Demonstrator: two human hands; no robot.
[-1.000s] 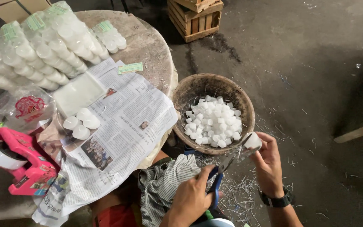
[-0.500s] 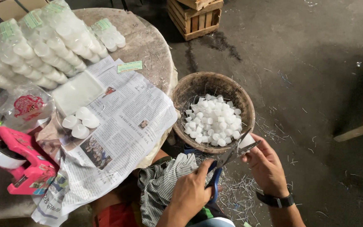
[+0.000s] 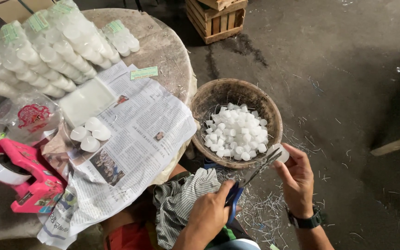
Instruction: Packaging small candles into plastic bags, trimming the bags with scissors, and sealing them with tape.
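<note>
Sitting at the round, rough stone tabletop [image 3: 163, 44], I see a pink plastic tape dispenser [image 3: 21, 178] with its white roll near the left edge. Behind it, along the far left edge, long clear sleeves of stacked white cups [image 3: 47, 51] lie side by side, glossy and ribbed. A crinkled clear bag [image 3: 21, 115] with a red print lies just in front of them. A sheet of newspaper [image 3: 140, 134] spreads across the near right part of the tabletop and droops over its edge; on it rest a flat, milky square tray [image 3: 86, 99] and three small round white cups [image 3: 91, 134], touching one another. A small green slip [image 3: 143, 72] lies at the paper's far edge.

A striped cloth [image 3: 181, 199] is bunched on my lap. My left hand [image 3: 209, 215] is clenched through the blue handles of the scissors [image 3: 248, 178], whose thin metal blades point up and to the right. Beyond them on the dark concrete floor [image 3: 348, 92] stands a coarse round woven basket [image 3: 207, 99] holding a heap of small white cups. My right hand [image 3: 297, 178], a dark watch on the wrist, pinches one small white cup [image 3: 281, 153] between thumb and fingertips, just beside the basket's near right rim, with the blade tips at the cup. Pale thin trimmings [image 3: 260, 208] litter the floor below. A slatted wooden crate [image 3: 216, 18] sits beyond.
</note>
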